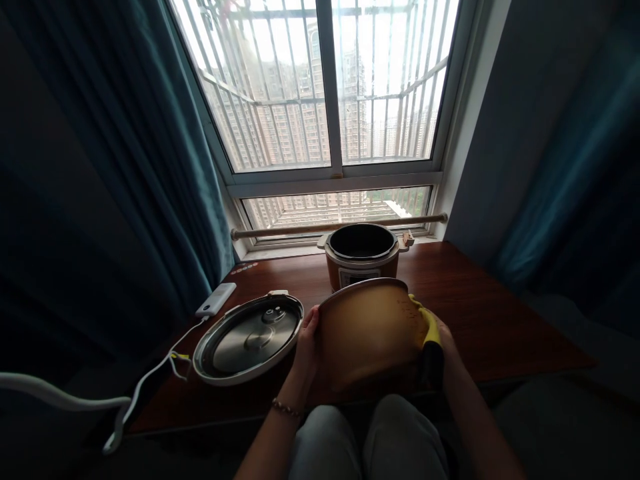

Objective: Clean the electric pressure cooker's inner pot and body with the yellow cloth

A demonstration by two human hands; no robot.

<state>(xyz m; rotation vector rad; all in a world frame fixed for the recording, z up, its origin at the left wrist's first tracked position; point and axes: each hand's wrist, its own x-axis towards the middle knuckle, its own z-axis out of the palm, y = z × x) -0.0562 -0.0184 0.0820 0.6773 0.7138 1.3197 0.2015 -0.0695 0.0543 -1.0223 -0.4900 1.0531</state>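
Note:
I hold a golden-brown inner cooking pot tilted toward me above the front edge of the wooden table. My left hand grips its left rim. My right hand is at its right rim, pressing a yellow and dark sponge against the pot. Behind the pot stands the cooker base, uncovered and dark inside. The cooker's metal lid lies upside down on the table to the left of my left hand.
A white power bank lies at the table's left edge with a white cable trailing off to the left. A wooden rod runs along the window sill. Teal curtains hang on both sides. My knees are below the table's edge.

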